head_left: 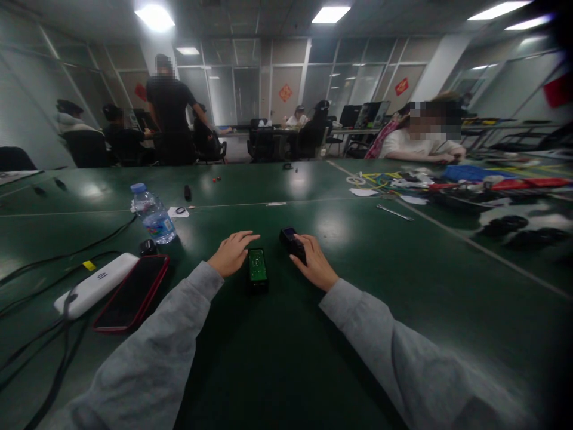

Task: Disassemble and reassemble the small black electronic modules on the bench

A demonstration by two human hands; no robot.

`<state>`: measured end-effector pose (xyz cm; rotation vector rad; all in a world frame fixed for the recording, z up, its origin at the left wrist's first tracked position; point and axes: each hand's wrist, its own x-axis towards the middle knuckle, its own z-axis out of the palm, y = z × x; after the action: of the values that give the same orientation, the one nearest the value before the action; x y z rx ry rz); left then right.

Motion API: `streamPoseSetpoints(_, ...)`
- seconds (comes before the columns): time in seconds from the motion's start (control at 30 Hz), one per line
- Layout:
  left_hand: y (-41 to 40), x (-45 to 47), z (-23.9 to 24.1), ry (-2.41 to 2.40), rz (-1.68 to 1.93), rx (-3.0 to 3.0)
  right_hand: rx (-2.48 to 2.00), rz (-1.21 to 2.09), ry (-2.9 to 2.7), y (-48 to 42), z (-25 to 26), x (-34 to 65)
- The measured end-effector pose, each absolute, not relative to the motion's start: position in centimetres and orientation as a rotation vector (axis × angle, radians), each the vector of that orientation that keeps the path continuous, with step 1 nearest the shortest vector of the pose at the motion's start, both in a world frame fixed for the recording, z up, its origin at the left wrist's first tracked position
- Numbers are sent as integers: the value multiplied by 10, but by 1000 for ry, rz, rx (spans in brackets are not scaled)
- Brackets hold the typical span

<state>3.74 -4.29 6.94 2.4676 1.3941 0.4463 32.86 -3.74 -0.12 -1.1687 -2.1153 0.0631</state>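
On the green table, a green circuit board [258,265] lies face up in a small black casing [259,287]. My left hand [230,254] is just left of it, fingers stretched out over the board's far end and holding nothing; I cannot tell whether they touch it. To the right, my right hand [316,261] is closed around a black handheld device with a small screen [290,235], its thumb and fingers along the sides. The device is tilted, and its near end is partly hidden by the fingers.
At left are a water bottle [154,215], a white power bank [98,286], a red-cased phone [134,295] and black cables [58,334]. A wrench [394,212] and a heap of cables and tools [483,182] lie at right. A person [421,140] sits across the table.
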Motion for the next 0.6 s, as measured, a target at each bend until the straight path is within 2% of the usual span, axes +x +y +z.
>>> streamPoseSetpoints(0.1,-43,41,63,1322,480,2375,-1177,89,-2116,-37,-2,329)
streamPoseSetpoints(0.33,-54,40,67,1087,215,2211,-1179,117,-2115,-36,-5,329)
streamPoseSetpoints(0.6,-47,43,53,1130,473,2037,-1168,97,-2126,-38,-3,328)
